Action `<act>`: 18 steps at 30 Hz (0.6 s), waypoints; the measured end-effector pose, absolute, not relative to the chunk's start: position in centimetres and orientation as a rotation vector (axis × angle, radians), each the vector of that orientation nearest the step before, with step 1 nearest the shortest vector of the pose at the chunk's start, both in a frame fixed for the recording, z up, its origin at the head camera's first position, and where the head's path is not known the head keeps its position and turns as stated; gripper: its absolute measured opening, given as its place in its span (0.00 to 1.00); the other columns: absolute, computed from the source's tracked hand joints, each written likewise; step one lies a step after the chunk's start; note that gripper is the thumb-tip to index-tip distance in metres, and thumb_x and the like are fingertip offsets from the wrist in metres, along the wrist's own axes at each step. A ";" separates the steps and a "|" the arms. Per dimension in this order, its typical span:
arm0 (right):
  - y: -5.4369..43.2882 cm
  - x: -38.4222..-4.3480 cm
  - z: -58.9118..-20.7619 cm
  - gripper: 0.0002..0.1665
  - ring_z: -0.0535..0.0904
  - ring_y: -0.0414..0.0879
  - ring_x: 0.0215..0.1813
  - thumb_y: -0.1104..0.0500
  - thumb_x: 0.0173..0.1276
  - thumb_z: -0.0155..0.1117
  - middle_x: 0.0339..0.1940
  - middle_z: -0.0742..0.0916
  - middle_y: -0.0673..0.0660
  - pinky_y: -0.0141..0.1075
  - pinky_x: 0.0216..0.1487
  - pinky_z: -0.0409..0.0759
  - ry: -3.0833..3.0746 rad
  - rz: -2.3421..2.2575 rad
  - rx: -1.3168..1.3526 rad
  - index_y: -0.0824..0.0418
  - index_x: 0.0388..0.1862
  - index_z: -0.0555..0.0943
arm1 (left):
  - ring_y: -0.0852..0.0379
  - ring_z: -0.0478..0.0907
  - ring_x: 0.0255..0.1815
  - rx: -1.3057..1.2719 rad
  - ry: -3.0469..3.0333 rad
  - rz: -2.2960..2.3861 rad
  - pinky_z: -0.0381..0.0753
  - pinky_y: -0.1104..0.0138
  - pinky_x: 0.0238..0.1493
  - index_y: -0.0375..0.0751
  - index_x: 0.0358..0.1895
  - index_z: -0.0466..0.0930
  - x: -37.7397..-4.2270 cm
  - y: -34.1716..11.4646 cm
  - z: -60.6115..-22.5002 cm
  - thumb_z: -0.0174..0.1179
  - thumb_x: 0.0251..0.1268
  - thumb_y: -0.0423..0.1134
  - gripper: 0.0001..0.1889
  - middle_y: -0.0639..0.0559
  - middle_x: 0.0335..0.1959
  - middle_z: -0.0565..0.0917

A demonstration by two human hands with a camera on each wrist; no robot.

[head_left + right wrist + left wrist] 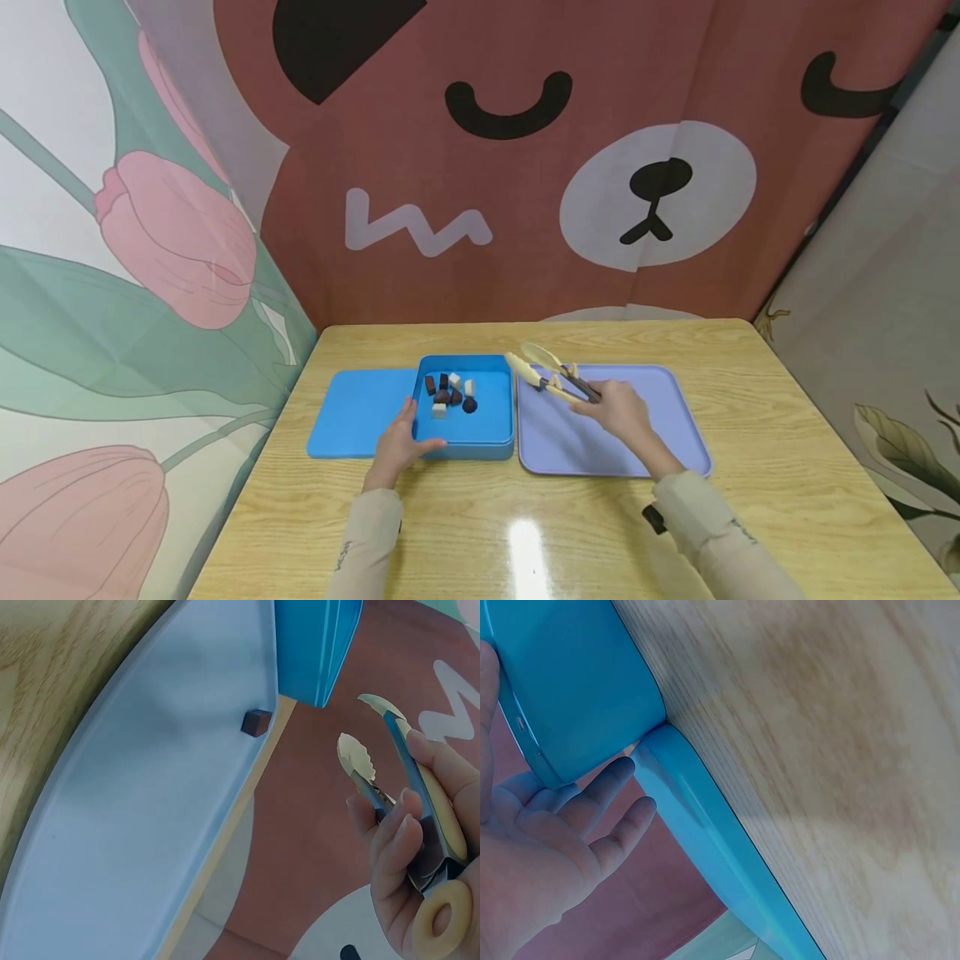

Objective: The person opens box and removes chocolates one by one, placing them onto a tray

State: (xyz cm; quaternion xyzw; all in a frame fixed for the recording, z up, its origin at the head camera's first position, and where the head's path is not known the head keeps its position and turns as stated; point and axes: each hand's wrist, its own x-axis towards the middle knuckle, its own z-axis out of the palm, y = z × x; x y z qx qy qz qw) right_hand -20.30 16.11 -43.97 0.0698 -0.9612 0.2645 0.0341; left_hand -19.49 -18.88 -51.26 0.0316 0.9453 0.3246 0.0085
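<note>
My left hand spans the near left corner of a blue box. Its thumb lies at the front rim and its fingers along the left wall, loosely spread in the left wrist view. Inside the box sit several small dark brown and white pieces that look like chocolates. My right hand grips tongs with cream tips above a lilac tray. The tongs' tips stand apart with nothing between them. One dark brown cube lies on the tray near its edge, in the right wrist view.
A flat blue lid lies on the wooden table, against the box's left side. The tray stands close to the box's right side. Behind the table's far edge hangs a printed bear curtain.
</note>
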 end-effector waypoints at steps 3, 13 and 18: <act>15.7 -20.2 -43.9 0.30 0.66 0.43 0.19 0.43 0.48 0.69 0.16 0.75 0.50 0.34 0.14 0.62 -2.941 0.806 0.238 0.62 0.45 0.82 | 0.39 0.50 0.66 0.102 2.956 1.012 0.61 0.50 0.58 0.29 0.67 0.50 -19.5 -18.9 -51.3 0.68 0.42 0.54 0.53 0.38 0.69 0.49; 14.3 -19.6 -43.7 0.31 0.65 0.42 0.17 0.45 0.48 0.69 0.15 0.75 0.48 0.33 0.13 0.63 -2.914 0.873 0.311 0.63 0.47 0.81 | 0.39 0.50 0.66 0.103 2.953 1.020 0.60 0.49 0.58 0.29 0.67 0.50 -19.6 -19.0 -51.3 0.68 0.41 0.55 0.53 0.38 0.69 0.49; 13.8 -19.4 -43.9 0.28 0.65 0.40 0.16 0.47 0.48 0.70 0.15 0.76 0.48 0.32 0.14 0.64 -2.909 0.936 0.350 0.62 0.45 0.82 | 0.39 0.50 0.66 0.097 2.954 1.005 0.60 0.50 0.59 0.30 0.67 0.50 -19.5 -19.0 -51.3 0.68 0.41 0.56 0.53 0.38 0.69 0.48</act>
